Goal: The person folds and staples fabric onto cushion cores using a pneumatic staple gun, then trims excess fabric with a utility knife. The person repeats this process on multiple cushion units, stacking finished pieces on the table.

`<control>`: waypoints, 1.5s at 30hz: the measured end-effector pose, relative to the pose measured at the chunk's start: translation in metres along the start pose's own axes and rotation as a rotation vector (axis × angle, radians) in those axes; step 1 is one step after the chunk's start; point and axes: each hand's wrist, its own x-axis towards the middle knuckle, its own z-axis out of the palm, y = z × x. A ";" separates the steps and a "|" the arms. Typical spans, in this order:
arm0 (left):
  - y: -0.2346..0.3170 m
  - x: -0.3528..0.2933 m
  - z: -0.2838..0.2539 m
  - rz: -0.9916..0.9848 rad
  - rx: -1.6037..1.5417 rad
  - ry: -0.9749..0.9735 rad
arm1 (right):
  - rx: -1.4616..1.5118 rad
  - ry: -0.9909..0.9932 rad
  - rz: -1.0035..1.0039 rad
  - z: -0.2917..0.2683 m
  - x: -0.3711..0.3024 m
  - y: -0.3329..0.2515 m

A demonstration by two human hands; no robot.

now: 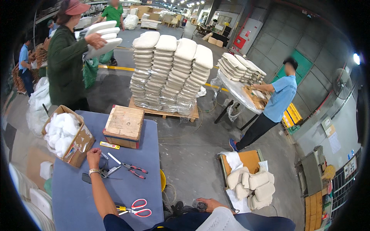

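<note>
My left hand (93,157), with a band at the wrist, is over the blue-grey tabletop (77,192), fingers curled; what they hold, if anything, is hidden. Just past the fingertips lies a small pale piece (104,156). A grey and black hand tool (107,172) lies beside my wrist, and near it are a white strip (114,158) and red-and-black pliers (135,169). Scissors with red-and-white handles (141,208) rest by my left forearm. Low at my lap, my right hand (210,204) curls at a dark rounded object (201,206), partly hidden; white cloth (221,221) covers that forearm.
A wooden box (124,123), a yellow cutter (110,145) and a carton of white stuffing (75,142) stand on the table. Beyond are stacked pale cushions (169,73) on a pallet. One person (67,65) carries cushions; another (283,96) works at a side table.
</note>
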 end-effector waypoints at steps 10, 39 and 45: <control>0.061 -0.069 -0.063 0.217 0.306 0.291 | -0.083 -0.168 -0.174 -0.020 0.039 -0.037; 0.091 -0.552 -0.070 0.143 -0.086 0.342 | 0.800 -0.293 -0.790 -0.046 -0.030 -0.107; 0.098 -0.739 -0.099 -0.172 -0.034 0.516 | 0.887 -0.890 -0.840 0.033 -0.051 -0.134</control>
